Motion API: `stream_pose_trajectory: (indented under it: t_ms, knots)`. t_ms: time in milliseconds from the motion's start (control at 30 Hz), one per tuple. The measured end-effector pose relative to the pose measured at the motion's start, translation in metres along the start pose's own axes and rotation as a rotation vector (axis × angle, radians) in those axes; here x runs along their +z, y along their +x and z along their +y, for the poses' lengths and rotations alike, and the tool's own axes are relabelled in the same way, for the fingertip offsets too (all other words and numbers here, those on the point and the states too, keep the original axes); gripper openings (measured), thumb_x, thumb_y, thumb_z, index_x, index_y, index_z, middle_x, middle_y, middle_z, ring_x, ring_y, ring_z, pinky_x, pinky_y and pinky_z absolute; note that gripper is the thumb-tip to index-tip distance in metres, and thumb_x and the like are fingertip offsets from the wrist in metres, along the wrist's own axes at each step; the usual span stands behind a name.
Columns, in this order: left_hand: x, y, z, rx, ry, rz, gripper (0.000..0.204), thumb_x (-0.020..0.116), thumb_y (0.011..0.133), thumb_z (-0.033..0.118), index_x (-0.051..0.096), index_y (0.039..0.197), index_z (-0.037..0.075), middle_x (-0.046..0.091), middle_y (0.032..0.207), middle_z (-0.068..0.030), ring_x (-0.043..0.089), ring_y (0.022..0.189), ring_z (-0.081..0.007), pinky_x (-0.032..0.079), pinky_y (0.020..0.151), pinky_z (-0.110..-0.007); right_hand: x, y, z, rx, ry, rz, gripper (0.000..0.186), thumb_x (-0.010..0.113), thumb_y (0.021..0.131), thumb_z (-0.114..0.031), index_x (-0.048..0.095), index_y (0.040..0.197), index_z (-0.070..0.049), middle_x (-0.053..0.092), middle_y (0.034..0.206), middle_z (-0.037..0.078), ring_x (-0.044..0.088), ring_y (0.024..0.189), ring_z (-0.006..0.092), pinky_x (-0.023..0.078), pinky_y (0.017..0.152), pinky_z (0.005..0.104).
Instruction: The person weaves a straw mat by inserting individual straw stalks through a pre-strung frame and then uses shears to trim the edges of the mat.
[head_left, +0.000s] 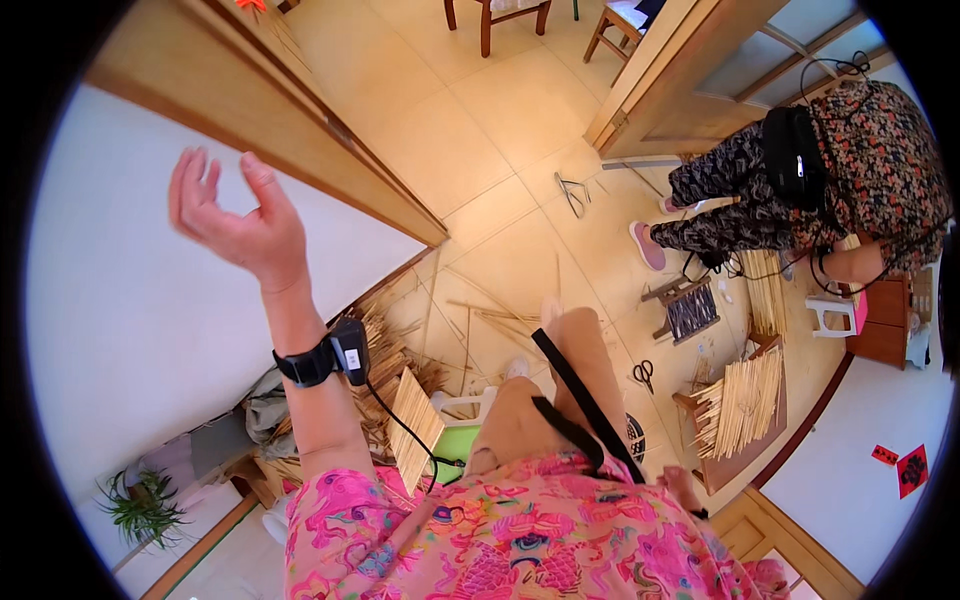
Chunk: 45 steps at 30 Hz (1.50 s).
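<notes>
My left hand (pixel 235 215) is raised high at the left in front of the white wall. Its fingers curve loosely, the thumb stands apart, and it holds nothing. A black wrist strap with a small box (pixel 348 352) sits on that forearm, and a cable runs down from it. My right hand (pixel 680 487) hangs low beside my hip, small and partly hidden, so its fingers are hard to make out. Nearest to it are a wooden frame with a bundle of thin straw-coloured sticks (pixel 738 405) and black-handled scissors (pixel 643 376) on the floor.
A co-worker (pixel 870 170) in dark patterned clothes bends over at the right, near a white stool (pixel 832 315). A low woven seat (pixel 690 310) and a metal tool (pixel 572 195) lie on the tiles. Loose sticks (pixel 490 315) are scattered ahead, by a doorway.
</notes>
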<state>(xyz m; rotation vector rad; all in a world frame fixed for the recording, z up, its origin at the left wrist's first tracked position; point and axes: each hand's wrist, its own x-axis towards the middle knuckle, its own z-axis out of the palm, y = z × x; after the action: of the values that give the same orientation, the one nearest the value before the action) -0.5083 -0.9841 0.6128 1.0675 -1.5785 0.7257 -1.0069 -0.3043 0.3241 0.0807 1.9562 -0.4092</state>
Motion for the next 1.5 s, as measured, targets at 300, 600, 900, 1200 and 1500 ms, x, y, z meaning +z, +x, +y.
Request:
stream_pose_trajectory:
  t_ms: [300, 600, 900, 1200, 1500]
  knots:
    - [-0.008, 0.066, -0.028, 0.071, 0.278, 0.206, 0.039, 0.062, 0.094, 0.000, 0.041, 0.126, -0.006, 0.044, 0.133, -0.0247, 0.053, 0.120, -0.0356, 0.055, 0.096, -0.045, 0.041, 0.178, -0.316, -0.204, -0.218, -0.107, 0.023, 0.066, 0.092, -0.018, 0.070, 0.106, 0.000, 0.073, 0.084, 0.015, 0.070, 0.068, 0.0223, 0.056, 0.057, 0.0354]
    - [0.027, 0.139, -0.022, 0.031, 0.530, 0.147, 0.056, 0.049, 0.104, 0.027, 0.028, 0.145, -0.006, 0.037, 0.148, -0.0255, 0.043, 0.135, -0.0383, 0.037, 0.114, -0.051, 0.175, 0.212, -0.714, -0.671, -0.388, -0.266, 0.024, 0.060, 0.100, -0.020, 0.067, 0.109, 0.002, 0.071, 0.086, 0.010, 0.065, 0.066, 0.0140, 0.052, 0.062, 0.0268]
    - [-0.014, 0.057, 0.003, -0.265, 1.245, 0.315, 0.084, 0.049, 0.099, 0.054, 0.019, 0.153, -0.004, 0.032, 0.154, -0.0241, 0.040, 0.139, -0.0399, 0.034, 0.115, -0.054, 0.382, 0.196, -0.942, -0.763, -0.724, -0.409, 0.026, 0.060, 0.099, -0.025, 0.067, 0.107, -0.001, 0.072, 0.086, 0.010, 0.067, 0.066, 0.0146, 0.053, 0.058, 0.0275]
    - [-0.002, -0.014, 0.069, -0.554, 1.809, 0.294, 0.086, 0.050, 0.099, 0.055, 0.018, 0.154, -0.002, 0.029, 0.157, -0.0217, 0.038, 0.141, -0.0398, 0.033, 0.115, -0.054, 0.668, 0.109, -1.039, -1.129, -1.145, -0.790, 0.028, 0.064, 0.092, -0.022, 0.071, 0.106, 0.002, 0.073, 0.082, 0.014, 0.070, 0.068, 0.0196, 0.056, 0.063, 0.0319]
    - [0.063, -0.052, 0.133, -0.878, 2.283, 0.204, 0.087, 0.051, 0.098, 0.057, 0.017, 0.156, 0.001, 0.027, 0.159, -0.0193, 0.036, 0.142, -0.0396, 0.032, 0.116, -0.055, 0.918, -0.148, -0.922, -1.774, -1.324, -1.306, 0.064, 0.082, 0.081, -0.033, 0.058, 0.131, -0.001, 0.070, 0.106, 0.020, 0.069, 0.090, 0.0309, 0.056, 0.080, 0.0417]
